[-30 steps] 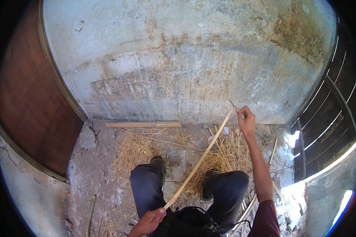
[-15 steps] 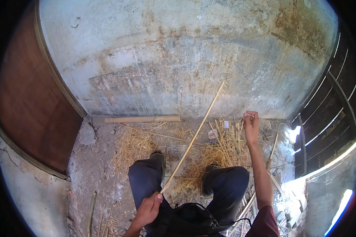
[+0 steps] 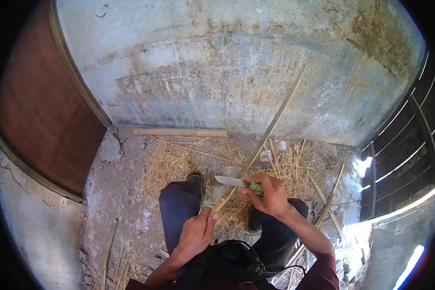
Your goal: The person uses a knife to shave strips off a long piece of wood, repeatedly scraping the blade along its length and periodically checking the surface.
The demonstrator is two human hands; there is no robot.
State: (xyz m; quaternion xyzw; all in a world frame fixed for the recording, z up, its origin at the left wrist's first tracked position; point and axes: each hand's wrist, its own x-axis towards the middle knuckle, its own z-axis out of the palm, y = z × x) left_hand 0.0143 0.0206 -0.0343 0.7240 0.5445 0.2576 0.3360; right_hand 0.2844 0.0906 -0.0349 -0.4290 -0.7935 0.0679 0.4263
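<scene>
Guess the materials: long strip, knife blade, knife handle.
Long strip: likely bamboo, dull yellow-green, fibrous wisps at its far end. Knife blade: probably steel; thin, smooth, pale grey. Knife handle: maybe plastic; bright green, partly hidden, finish unclear.

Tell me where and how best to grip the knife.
The knife is likely best gripped by its green handle, coming from the right: its bare blade points left, across the strip, and the handle lies in the right hand.
</scene>
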